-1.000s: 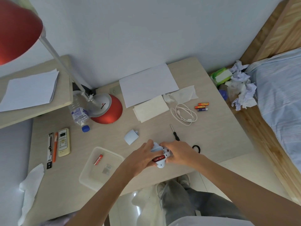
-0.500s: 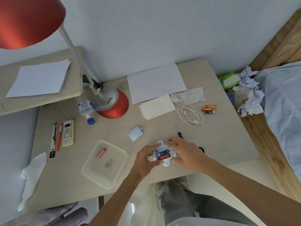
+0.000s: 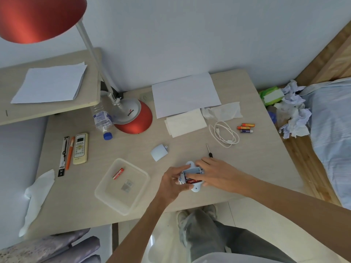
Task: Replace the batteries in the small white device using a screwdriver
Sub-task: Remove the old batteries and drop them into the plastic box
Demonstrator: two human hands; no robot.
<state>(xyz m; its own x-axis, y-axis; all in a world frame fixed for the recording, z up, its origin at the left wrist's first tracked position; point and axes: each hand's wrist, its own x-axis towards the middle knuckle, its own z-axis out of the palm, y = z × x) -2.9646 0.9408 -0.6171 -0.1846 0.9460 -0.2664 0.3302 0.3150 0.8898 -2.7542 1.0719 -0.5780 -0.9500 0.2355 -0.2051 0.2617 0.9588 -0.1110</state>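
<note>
Well left of the small white device (image 3: 196, 187), a clear tray (image 3: 117, 200) holds one red battery (image 3: 118, 173), and a detached white cover (image 3: 159, 152) lies just beyond the device to its left. The left hand (image 3: 171, 182) has its grip curled round the device's left edge and holds it on the worktop (image 3: 256, 168). The device's battery compartment faces up with a red cell showing inside, and the right hand (image 3: 214, 174) lays fairly straight fingers across that compartment, its grip unclenched and clasping nothing. Just beyond the device on its right lies the screwdriver (image 3: 209, 150), and farther right are three loose batteries (image 3: 245, 127).
</note>
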